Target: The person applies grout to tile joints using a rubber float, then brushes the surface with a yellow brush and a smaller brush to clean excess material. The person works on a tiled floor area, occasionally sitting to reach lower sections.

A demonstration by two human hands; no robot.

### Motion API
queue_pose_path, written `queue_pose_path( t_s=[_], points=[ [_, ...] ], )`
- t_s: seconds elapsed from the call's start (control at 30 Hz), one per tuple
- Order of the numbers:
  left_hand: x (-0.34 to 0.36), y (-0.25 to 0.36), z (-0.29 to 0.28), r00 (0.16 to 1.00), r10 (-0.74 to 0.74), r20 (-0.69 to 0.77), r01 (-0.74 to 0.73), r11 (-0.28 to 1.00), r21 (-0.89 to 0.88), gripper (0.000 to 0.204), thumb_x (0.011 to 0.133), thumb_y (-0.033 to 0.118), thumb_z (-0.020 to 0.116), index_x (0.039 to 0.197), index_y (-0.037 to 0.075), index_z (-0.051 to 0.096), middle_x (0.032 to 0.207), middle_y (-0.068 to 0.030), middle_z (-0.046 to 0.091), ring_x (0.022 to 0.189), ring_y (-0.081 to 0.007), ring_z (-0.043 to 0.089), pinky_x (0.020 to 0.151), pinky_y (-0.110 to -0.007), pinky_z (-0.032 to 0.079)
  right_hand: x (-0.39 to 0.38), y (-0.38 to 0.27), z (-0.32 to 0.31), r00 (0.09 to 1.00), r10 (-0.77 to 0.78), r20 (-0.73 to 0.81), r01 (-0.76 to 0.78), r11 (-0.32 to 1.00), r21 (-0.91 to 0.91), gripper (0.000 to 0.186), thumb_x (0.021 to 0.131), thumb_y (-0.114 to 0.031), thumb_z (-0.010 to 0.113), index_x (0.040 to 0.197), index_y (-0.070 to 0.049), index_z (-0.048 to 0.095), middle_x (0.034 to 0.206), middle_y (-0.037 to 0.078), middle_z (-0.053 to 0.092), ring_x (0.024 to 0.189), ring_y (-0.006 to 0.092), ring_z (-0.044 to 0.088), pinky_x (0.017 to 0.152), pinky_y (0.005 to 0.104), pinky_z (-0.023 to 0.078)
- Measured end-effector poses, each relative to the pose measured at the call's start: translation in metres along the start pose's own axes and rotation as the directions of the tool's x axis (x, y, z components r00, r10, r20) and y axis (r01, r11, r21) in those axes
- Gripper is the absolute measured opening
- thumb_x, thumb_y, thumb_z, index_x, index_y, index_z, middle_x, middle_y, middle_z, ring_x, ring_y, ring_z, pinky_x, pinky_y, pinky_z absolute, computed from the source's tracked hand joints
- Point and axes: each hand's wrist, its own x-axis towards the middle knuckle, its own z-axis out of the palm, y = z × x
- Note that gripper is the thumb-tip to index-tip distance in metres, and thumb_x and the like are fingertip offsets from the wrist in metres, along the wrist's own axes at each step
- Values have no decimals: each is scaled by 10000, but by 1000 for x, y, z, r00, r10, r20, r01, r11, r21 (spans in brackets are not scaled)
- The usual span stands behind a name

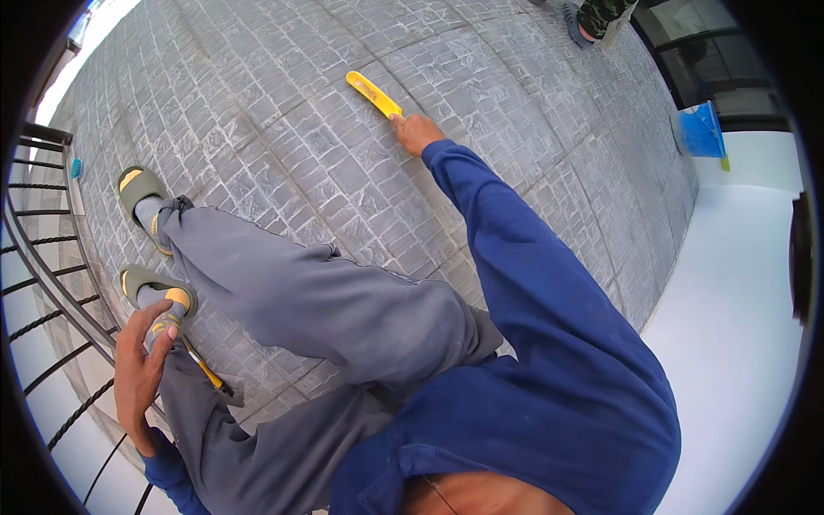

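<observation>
My right hand (417, 134) is closed round the near end of a yellow curved tool (372, 92). The tool is long and narrow, with a worn brownish patch on its face. It reaches up and left from my fist over the paving; whether it touches the ground I cannot tell. At the lower left my left hand (142, 365) is empty, thumb and fingers apart, beside my lower leg and patterned sock (166, 323). Just right of that leg, a slim tool with a yellow handle (209, 372) and a dark end lies partly hidden by my trousers.
Grey stone paving (292, 129) spreads around me. A black metal railing (64, 300) runs along the left, with a teal brush (76, 168) near it. A blue plastic container (702, 130) stands by the white wall (730, 257) at right. Another person's leg (596, 19) shows at the top.
</observation>
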Motion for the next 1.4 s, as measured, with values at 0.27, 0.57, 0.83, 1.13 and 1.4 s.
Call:
queue_pose_path(
  t_s=[0.27, 0.57, 0.83, 1.13, 1.4],
  points=[
    [-17, -12, -1, 998, -28, -53, 31, 998, 53, 362, 933, 222, 654, 1241, 33, 638, 1163, -156, 656, 1077, -320, 602, 967, -389, 442, 7, -8, 3, 1000, 19, -16, -18, 1000, 25, 658, 997, -557, 442, 1041, 47, 700, 1040, 318, 671, 1027, 492, 633, 885, 536, 505],
    [-19, -51, 6, 976, -201, 82, 207, 975, -80, 418, 992, 276, 605, 1307, 0, 595, 1280, -154, 611, 1250, -276, 538, 1082, -382, 376, -338, 196, -21, 982, 185, 36, -179, 975, -134, 573, 1042, -477, 409, 861, 18, 634, 770, 312, 631, 731, 519, 604, 668, 592, 457],
    [-8, -24, 14, 975, -146, 167, 135, 988, 71, 380, 969, 231, 639, 1303, 50, 614, 1237, -139, 638, 1196, -267, 556, 1012, -378, 426, -209, 134, -7, 996, 86, -7, -86, 995, 52, 674, 1034, -520, 402, 862, 69, 683, 799, 338, 633, 802, 527, 619, 711, 582, 472],
    [-16, 1, 11, 994, -82, 74, 76, 994, 78, 370, 941, 222, 668, 1264, 46, 629, 1209, -119, 649, 1156, -271, 573, 989, -384, 433, -104, 90, -5, 999, 37, -17, -37, 999, 10, 692, 1024, -550, 381, 934, 64, 689, 912, 326, 670, 893, 519, 636, 801, 574, 494],
    [-15, -32, 11, 976, -186, 112, 189, 982, -15, 431, 983, 298, 621, 1315, 24, 605, 1252, -147, 631, 1216, -260, 553, 1032, -382, 424, -341, 205, -38, 954, 274, 126, -248, 951, -186, 618, 1039, -508, 401, 885, 37, 648, 804, 301, 634, 780, 514, 598, 696, 562, 451]
  ],
)
